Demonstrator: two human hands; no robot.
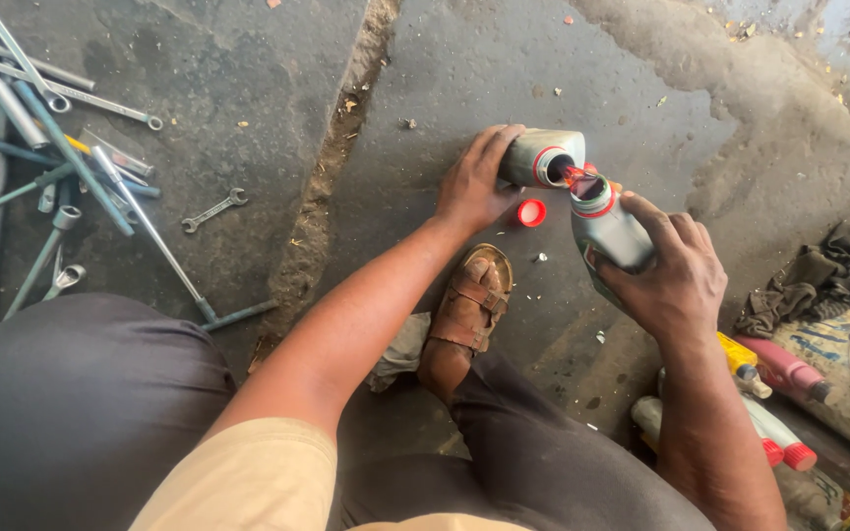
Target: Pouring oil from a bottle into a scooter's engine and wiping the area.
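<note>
Hands [479, 187] [666, 275] clasp smooth grey bottles [541, 157] [607, 231], necks touching.

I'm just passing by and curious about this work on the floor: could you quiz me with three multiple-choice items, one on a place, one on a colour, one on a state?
1. Where does the loose round red cap lie?
A. on the concrete floor by the left hand
B. on the sandal
C. among the wrenches

2. What colour is the liquid pouring between the bottles?
A. blue
B. reddish orange
C. clear

3. How is the grey plastic bottle under the left hand held?
A. upright
B. capped
C. tipped sideways

Answers: 1 A, it rests on the floor beside that hand. 2 B, the stream looks reddish. 3 C, its mouth points at the second grey bottle in the right hand.
</note>
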